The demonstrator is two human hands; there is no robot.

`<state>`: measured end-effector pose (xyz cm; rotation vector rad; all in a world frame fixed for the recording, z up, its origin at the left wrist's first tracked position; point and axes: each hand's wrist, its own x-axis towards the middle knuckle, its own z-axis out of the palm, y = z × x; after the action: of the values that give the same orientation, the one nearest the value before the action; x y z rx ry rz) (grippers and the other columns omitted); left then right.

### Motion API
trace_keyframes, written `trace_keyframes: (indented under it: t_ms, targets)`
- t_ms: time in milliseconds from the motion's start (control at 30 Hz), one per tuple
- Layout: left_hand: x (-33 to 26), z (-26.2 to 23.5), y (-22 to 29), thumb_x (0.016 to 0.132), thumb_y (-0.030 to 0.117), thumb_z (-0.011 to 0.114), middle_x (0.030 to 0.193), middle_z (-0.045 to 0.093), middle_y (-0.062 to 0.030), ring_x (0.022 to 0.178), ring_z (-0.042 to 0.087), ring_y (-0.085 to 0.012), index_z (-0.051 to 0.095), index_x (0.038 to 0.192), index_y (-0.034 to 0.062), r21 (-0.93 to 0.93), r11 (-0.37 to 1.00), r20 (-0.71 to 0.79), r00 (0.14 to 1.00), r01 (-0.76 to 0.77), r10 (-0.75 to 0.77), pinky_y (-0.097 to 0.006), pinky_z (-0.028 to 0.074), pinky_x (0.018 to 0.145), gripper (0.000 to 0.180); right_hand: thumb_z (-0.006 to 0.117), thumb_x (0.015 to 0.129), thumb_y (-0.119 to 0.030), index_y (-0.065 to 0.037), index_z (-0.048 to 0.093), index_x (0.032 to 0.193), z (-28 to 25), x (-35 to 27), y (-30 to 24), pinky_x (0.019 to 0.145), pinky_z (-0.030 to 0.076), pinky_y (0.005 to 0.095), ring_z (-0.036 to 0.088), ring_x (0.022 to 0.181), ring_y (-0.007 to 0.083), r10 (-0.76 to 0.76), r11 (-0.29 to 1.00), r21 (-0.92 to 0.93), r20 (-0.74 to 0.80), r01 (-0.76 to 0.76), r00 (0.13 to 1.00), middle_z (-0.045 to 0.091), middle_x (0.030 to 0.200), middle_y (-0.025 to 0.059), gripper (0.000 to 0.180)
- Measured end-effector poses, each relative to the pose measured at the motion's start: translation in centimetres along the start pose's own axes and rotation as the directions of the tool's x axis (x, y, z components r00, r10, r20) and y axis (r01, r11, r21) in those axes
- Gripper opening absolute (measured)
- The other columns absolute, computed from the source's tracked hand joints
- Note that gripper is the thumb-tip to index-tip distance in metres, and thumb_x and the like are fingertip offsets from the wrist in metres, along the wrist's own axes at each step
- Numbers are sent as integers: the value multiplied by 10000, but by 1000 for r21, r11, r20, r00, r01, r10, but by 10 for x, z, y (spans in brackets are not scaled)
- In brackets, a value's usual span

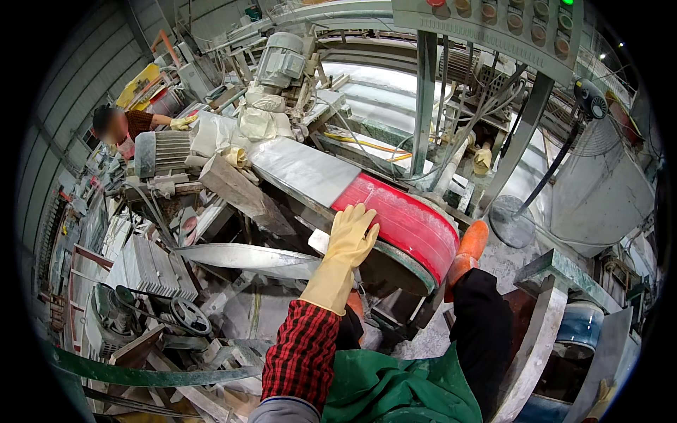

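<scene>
My left hand [350, 238], in a yellow rubber glove with a red plaid sleeve behind it, lies flat with its fingers spread on the near edge of a red curved guard [409, 218] of a large machine. It grips nothing. A grey metal cover [303, 169] joins the guard on the left. My right hand is out of view. Right of the guard is an orange boot or glove tip [470, 243] on a black-clad limb [483, 324]; I cannot tell which. My green apron [395, 391] fills the lower edge.
An electric motor [281, 58] and cloth-wrapped parts sit behind the cover. A control panel with round buttons [508, 25] hangs above on steel posts. A fan [599, 151] stands right. A co-worker [123, 125] in yellow gloves works far left. Pulleys and scrap [176, 310] crowd the lower left.
</scene>
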<state>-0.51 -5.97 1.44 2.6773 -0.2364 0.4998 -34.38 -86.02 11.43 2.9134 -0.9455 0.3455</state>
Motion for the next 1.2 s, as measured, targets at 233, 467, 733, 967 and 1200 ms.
trace_keyframes:
  t_ms: [233, 467, 733, 967, 1200]
  targets:
    - [-1, 2, -1, 926, 273, 615, 1334, 569, -202, 1266, 479, -414, 618, 1267, 71, 30, 1000, -15, 1000, 6, -6, -469, 343, 1085, 397, 747, 853, -431, 77, 711, 1076, 6, 6, 16, 846, 550, 405, 684, 928, 353, -59, 997, -45, -14, 58, 998, 709, 996, 265, 556]
    - [0, 0, 0, 937, 281, 599, 1349, 556, -196, 1289, 460, -417, 616, 1271, 65, 19, 1000, 25, 999, 20, -20, -470, 330, 1095, 398, 759, 854, -398, 72, 717, 1069, -1, 2, -6, 838, 553, 401, 688, 910, 352, -119, 993, 7, 10, 119, 993, 716, 978, 255, 518]
    - [1, -7, 4, 916, 245, 616, 1274, 579, -183, 1194, 503, -379, 628, 1234, 49, 4, 1000, 25, 1000, 6, -6, -447, 367, 1032, 374, 677, 908, -444, 38, 727, 1083, 25, 25, 39, 828, 548, 393, 681, 943, 344, 18, 970, -242, 116, 11, 993, 715, 1008, 240, 515]
    - [2, -5, 4, 922, 257, 607, 1276, 581, -182, 1212, 492, -373, 621, 1241, 47, 12, 1000, 16, 1000, -3, 3, -442, 365, 1035, 382, 610, 966, -399, -115, 715, 1203, 68, 27, 122, 830, 543, 370, 682, 940, 304, -359, 897, -280, -6, 343, 933, 711, 1081, 190, 384]
    - [2, -1, 2, 883, 245, 633, 1155, 600, -150, 1094, 526, -351, 642, 1160, 43, 58, 995, -107, 990, -82, 88, -441, 396, 941, 343, 620, 941, -341, -77, 683, 1200, 59, 9, 88, 892, 521, 368, 665, 990, 304, -300, 939, -182, -17, 292, 954, 689, 1121, 188, 375]
